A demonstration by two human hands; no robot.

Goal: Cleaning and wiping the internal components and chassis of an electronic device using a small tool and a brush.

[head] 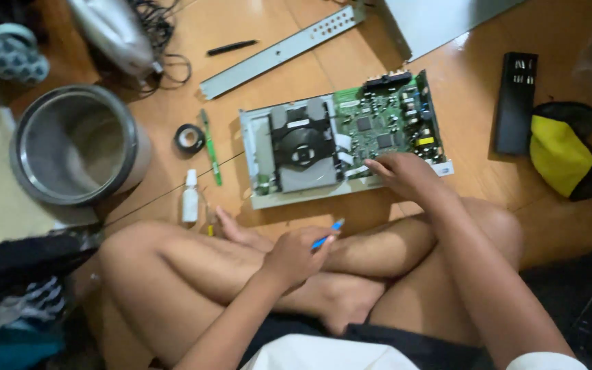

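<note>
**Blue tool, opened disc player**

Blue-handled tool (328, 240), one, pinched in the left hand (294, 255) over crossed legs. Beyond, the right hand (400, 171), fingers curled, presses the near edge of one opened disc player (337, 140) on the wooden floor (255, 27).

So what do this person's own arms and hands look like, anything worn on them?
Both arms are bare from hand to above the elbow. The left hand and the right hand wear no gloves, and no rings, watch or bracelet show. The only clothing near the arms is the edge of a short white sleeve at the right upper arm, at the bottom of the picture.
</note>
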